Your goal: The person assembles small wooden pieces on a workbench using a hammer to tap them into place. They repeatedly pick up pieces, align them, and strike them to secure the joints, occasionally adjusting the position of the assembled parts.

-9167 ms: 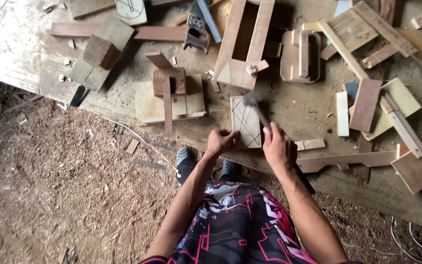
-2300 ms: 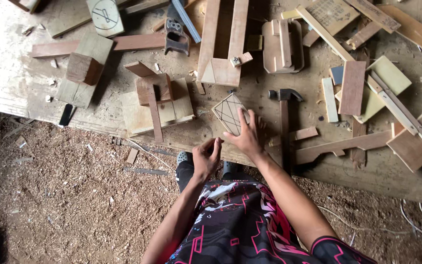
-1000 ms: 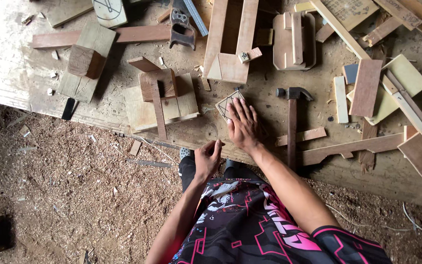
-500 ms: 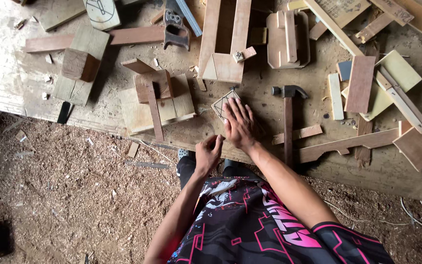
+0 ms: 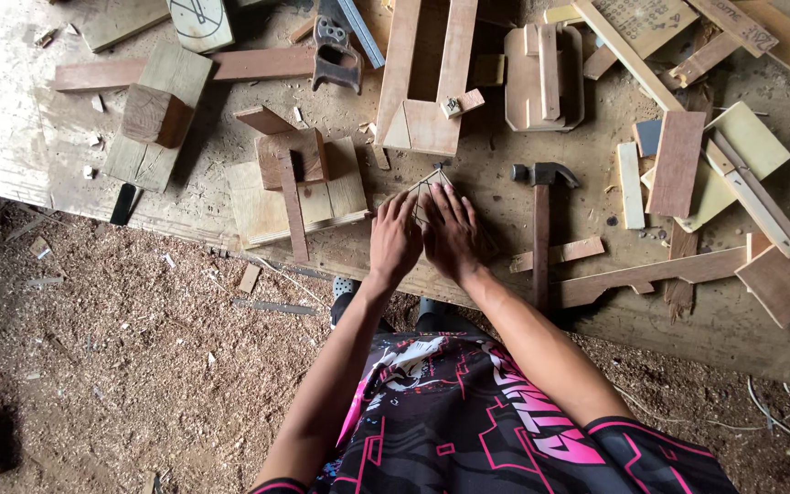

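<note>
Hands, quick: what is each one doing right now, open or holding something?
Left hand: open, flat, fingers on the small wooden panel.
Right hand: open, palm down, pressing the same panel; grips nothing.

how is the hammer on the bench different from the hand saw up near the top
The hammer has a long plain wooden handle and a dark metal head; the hand saw shows a dark looped grip and a bluish blade. The hammer lies just beside the right hand; the saw lies farther up the bench. Neither is held.
</note>
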